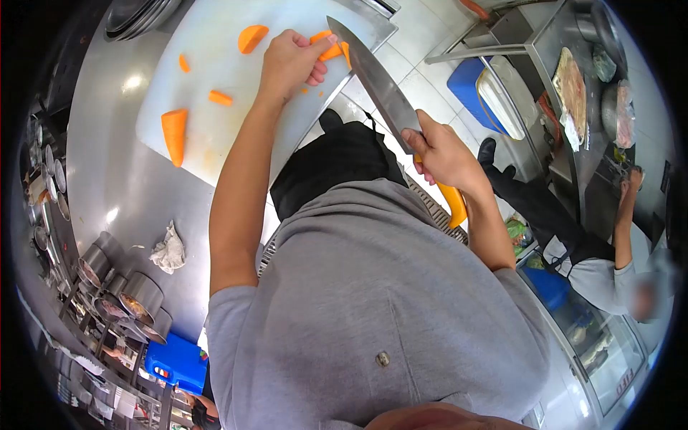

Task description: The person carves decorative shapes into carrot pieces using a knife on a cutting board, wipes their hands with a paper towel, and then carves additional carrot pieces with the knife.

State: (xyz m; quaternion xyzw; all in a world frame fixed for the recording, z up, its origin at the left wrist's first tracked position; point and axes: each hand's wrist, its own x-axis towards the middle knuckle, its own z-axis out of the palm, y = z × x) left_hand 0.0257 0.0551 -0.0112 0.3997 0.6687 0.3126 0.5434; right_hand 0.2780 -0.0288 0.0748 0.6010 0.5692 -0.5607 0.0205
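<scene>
At the body-side edge of the cutting board (236, 107), the carrot piece (330, 50) lies at the thumb of the left grip (290, 61). This grip is partly closed; firm clamping cannot be confirmed. The right grip (446, 152) is closed around the knife (380, 82) at the blade-handle junction. The blade's long axis runs obliquely, tip forward-left. Expect a stiff, moderately weighted knife; hold the handle. Expect firm, light carrot with slippery cut faces; hold its sides, fingertips tucked.

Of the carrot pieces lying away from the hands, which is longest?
The tapering carrot piece nearest the cloth; the others there are plainly shorter.
</scene>
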